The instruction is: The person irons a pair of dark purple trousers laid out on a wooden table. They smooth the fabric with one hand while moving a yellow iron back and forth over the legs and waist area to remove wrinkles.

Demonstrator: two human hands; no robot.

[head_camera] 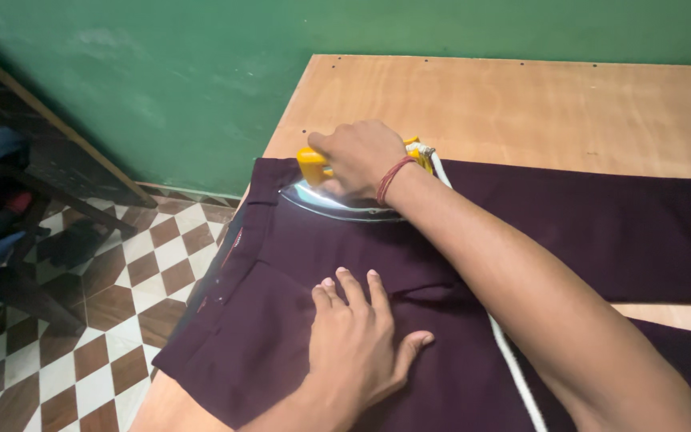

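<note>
There is a single view, from a camera on the person's head, tilted steeply down and forward over the wooden surface (521, 104). It sits close: both forearms come in from the near edge and fill the lower right. It faces the green wall (201, 72) at the far side, with the surface running off to the right, and takes in a strip of checkered floor (121, 320) on the left.

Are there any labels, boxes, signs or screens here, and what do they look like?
Label: maybe one small reddish tag inside the waistband of the dark maroon trousers, near the table's left edge; too small to tell more.
No packages, signs or screens in view.
</note>
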